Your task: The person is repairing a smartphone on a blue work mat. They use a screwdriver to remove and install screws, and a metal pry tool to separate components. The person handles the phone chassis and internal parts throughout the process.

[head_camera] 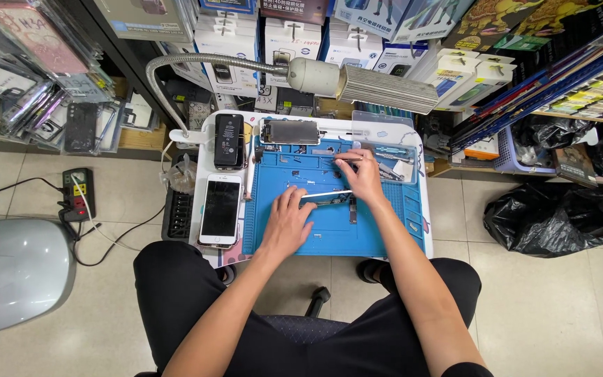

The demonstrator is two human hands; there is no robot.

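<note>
My left hand (289,222) lies on a blue repair mat (329,234), fingers spread, pressing on a slim dark circuit part (336,202) near the mat's middle. My right hand (365,176) is just above and to the right of it, pinching thin metal tweezers (326,195) whose shaft reaches left over that part. A white smartphone (220,209) with a dark screen rests left of the mat. A black battery (229,140) and an opened phone frame (289,132) lie at the table's far edge.
A small white table (207,132) carries the mat. A grey gooseneck lamp (378,86) hangs over its back. A clear tool tray (396,164) sits at the right rear. A black organiser (178,213), a power strip (78,192), a black rubbish bag (556,216) and shelves of boxed goods surround it.
</note>
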